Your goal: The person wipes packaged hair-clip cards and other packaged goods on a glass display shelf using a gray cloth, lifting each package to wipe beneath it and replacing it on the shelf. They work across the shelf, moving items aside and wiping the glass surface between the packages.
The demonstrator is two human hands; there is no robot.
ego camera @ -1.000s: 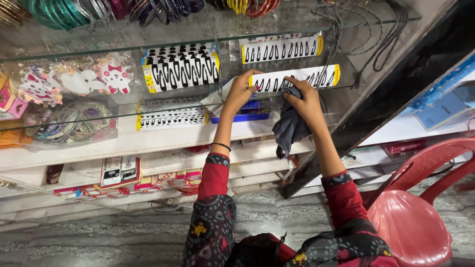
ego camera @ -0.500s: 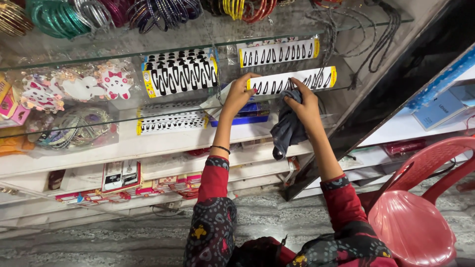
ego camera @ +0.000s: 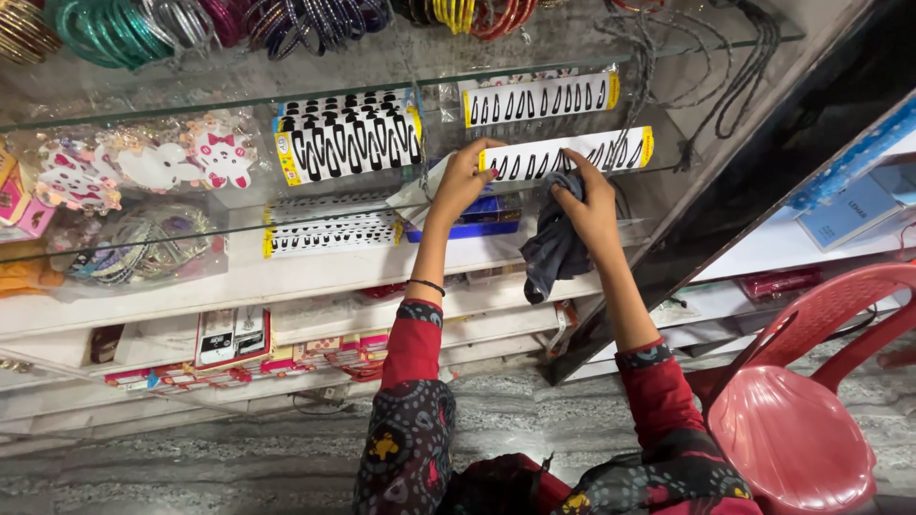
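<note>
While both hands are up at the glass shelf (ego camera: pixel 143 243), the thing that matters is the long white card of black hair clips (ego camera: pixel 572 153) lying right between them, so here's how it sits. The card runs mostly left to right, tilted a little so its yellow-edged right end sits higher than its left end. The left hand (ego camera: pixel 463 181) is pinched on the card's left end, fingers closed over the edge, so that hand is the one actually on it. The right hand (ego camera: pixel 593 205) sits just below the card's middle, clamped around a bunched dark grey cloth (ego camera: pixel 553 250) that hangs down from the fist; whether the knuckles touch the card or only the cloth does, I can't tell. So the card lies above and across both hands, long axis roughly parallel to the shelf's front edge, with the two hands apart, one at the end and one near the centre. A second card of clips (ego camera: pixel 539 98) stands just behind it, higher up, and a wider card of black and white clips (ego camera: pixel 348 141) is off to the left. Bangles (ego camera: pixel 124 29) hang along the top, and a red plastic chair (ego camera: pixel 801 420) is down by the right elbow.
</note>
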